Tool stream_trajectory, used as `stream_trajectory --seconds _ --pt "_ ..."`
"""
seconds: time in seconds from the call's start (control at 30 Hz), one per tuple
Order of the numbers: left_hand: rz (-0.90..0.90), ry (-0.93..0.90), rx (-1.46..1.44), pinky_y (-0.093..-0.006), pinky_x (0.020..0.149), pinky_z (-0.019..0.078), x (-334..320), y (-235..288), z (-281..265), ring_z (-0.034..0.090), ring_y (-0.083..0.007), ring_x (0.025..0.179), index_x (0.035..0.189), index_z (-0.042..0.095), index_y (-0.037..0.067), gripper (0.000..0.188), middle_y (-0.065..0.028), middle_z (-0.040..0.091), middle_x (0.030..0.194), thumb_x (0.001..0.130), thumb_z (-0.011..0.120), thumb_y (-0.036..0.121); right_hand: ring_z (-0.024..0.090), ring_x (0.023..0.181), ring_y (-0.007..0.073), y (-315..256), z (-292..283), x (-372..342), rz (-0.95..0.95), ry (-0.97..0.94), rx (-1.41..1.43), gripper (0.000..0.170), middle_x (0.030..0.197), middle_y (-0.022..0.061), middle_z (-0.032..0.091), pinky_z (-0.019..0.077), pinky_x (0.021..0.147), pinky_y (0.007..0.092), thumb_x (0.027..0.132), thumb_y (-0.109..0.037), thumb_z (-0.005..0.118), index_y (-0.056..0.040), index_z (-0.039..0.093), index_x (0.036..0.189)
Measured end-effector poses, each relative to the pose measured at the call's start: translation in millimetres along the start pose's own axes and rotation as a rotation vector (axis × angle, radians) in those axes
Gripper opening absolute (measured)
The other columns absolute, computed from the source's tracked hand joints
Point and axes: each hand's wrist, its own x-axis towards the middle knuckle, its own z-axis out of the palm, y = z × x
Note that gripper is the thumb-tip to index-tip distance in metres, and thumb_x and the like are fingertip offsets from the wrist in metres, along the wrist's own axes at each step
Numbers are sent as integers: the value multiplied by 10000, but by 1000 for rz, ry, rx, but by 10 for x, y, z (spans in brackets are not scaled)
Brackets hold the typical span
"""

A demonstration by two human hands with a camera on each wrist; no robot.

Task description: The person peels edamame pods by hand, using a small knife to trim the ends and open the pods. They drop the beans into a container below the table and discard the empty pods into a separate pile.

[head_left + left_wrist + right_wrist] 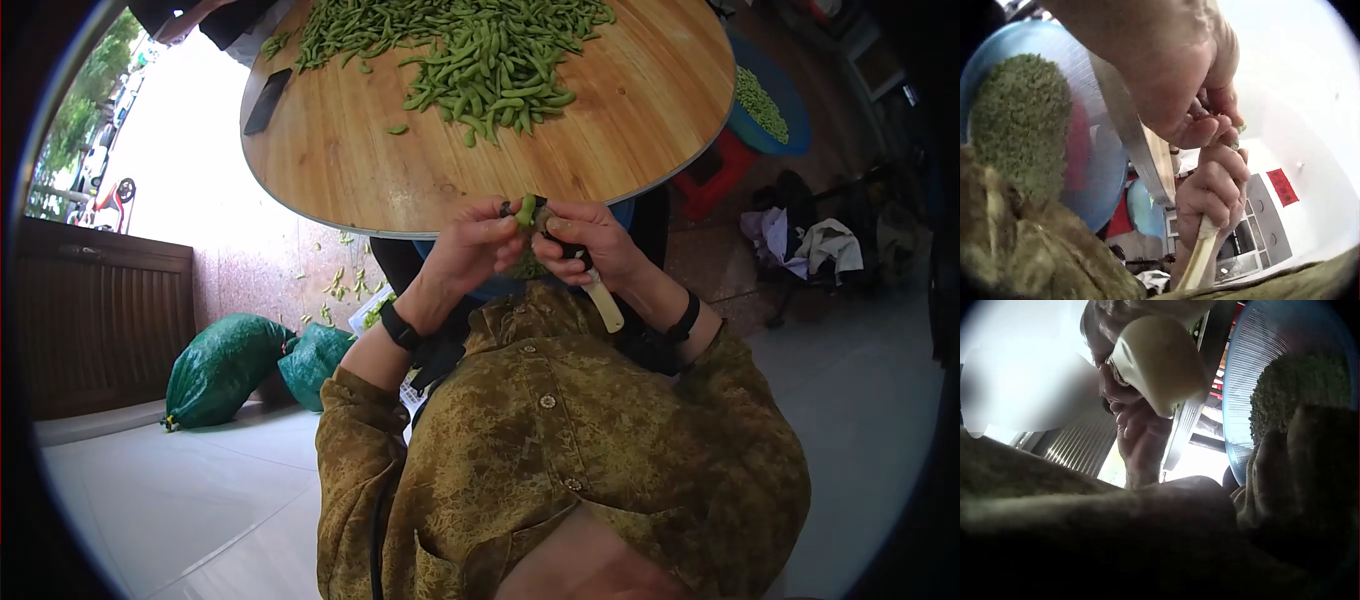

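Observation:
Just off the table's near edge in the head view, my left hand pinches a green soybean pod between thumb and fingertips. Close against it, my right hand has its fingers curled round a tool with a cream handle; the tool's working end is hidden by the fingers. Both hands' fingertips meet at the pod. Below them, a blue basket holds a heap of shelled green beans. The right wrist view shows the handle's butt end large and close.
On the round wooden table lie a large pile of pods and a dark phone. At right, another blue basin of beans stands on a red stool. Green sacks and scattered pods are on the floor at left.

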Motion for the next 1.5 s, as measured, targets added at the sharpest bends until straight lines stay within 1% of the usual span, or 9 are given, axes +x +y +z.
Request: stream_trajectory --seconds 0.2,0.37,0.57,0.67,0.83,0.9,1.13,1.47,1.5 --pt "-114 15 -190 -241 493 402 14 -28 93 536 -102 612 994 599 44 159 -22 576 764 876 639 141 407 515 41 44 -74 3 29 54 198 263 785 27 495 331 375 144 989 -165 434 -25 505 1200" --pt "740 280 1645 -280 522 440 -71 73 294 589 -118 630 912 602 -27 195 9 600 705 823 703 114 410 517 45 98 -104 36 64 67 240 255 791 33 503 333 372 144 988 -161 438 -35 509 1199" --pt "124 419 629 -224 453 390 -69 73 342 515 -65 515 813 619 8 158 -18 611 662 903 598 136 415 513 46 81 -81 47 27 77 179 233 792 36 518 329 372 147 987 -163 445 -33 523 1164" --pt "103 393 459 -196 441 390 -61 31 315 537 -47 564 828 627 21 179 -12 623 688 916 587 172 430 515 42 97 -115 47 -22 131 -15 200 769 35 533 330 376 159 982 -154 453 -29 544 1108" --pt "141 419 771 -242 470 411 -113 -62 376 551 -88 561 847 614 -8 155 -43 616 672 905 570 129 484 543 71 187 -145 102 -145 304 -531 155 711 50 543 383 435 236 937 -142 532 -3 558 1000" --pt "187 458 935 -269 484 422 -147 -100 420 563 -127 551 846 600 -17 147 -80 613 662 895 573 118 546 620 167 205 -86 153 -503 457 -1050 209 751 103 544 432 538 319 860 -134 622 21 534 970" --pt "475 404 1271 -400 547 433 -231 -242 457 570 -396 642 813 535 -25 142 -240 533 698 833 606 97 549 785 374 243 -78 130 -726 413 -1448 273 863 199 525 442 634 409 760 -61 654 26 514 977" --pt "288 458 1008 -420 665 457 -152 -577 171 567 -445 800 845 546 -25 115 -264 550 782 776 486 45 535 667 387 406 -93 112 -773 259 -1538 217 769 189 497 424 556 413 731 -25 651 10 495 878" --pt "288 453 1029 -370 665 461 -118 -657 55 562 -294 751 856 570 -25 129 -203 575 751 775 481 23 542 687 389 404 -84 101 -737 245 -1577 224 781 196 501 433 564 425 722 -31 647 7 489 876"
